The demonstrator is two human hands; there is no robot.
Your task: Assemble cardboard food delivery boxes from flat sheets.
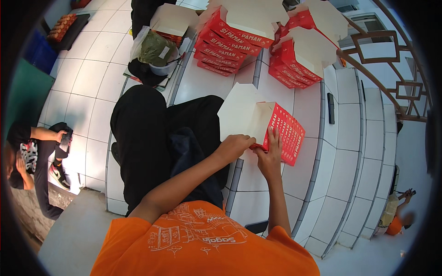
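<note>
A red cardboard food box (286, 138), white inside with its wide lid flap raised to the left, stands on the tiled step in front of me. At its near left corner, my left hand (235, 148) pinches the cardboard edge with bent fingers. My right hand (270, 154) grips the same corner, fingers laid up the red printed side and thumb close to my left fingertips. The parts of the corner under my fingers are hidden.
Two piles of red boxes (221, 50) (294, 64) with open white lids stand farther up the step. A plastic bag of something green (155, 48) rests on a tub (164, 69). A dark phone (330, 108) lies to the right. A seated person (34, 147) is at left.
</note>
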